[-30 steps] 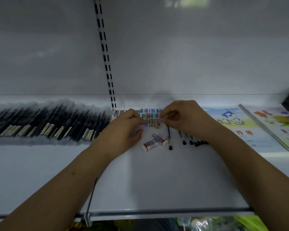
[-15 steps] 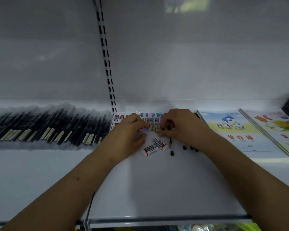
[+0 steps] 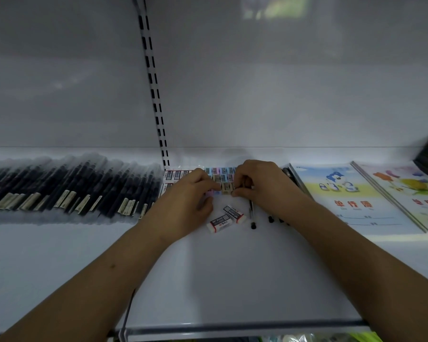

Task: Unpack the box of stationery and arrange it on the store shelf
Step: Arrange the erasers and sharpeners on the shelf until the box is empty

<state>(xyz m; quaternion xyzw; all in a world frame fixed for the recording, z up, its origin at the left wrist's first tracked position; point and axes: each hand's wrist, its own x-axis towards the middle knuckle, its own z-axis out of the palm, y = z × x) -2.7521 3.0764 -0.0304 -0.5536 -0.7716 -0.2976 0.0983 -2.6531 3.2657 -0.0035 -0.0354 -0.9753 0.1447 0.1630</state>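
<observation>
On the white shelf (image 3: 232, 280) before us, two loose erasers (image 3: 226, 218) wait while our left hand (image 3: 185, 206) and right hand (image 3: 260, 186) pinch small erasers into rows (image 3: 223, 176), pens (image 3: 67, 186) and workbooks (image 3: 351, 196) already laid out, a grey back panel (image 3: 282, 82) behind.

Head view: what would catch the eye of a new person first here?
Two hands, the left hand and right hand, meet at mid-shelf over a block of small pastel erasers. A long row of dark pens fills the left, and bright exercise books lie on the right.
</observation>
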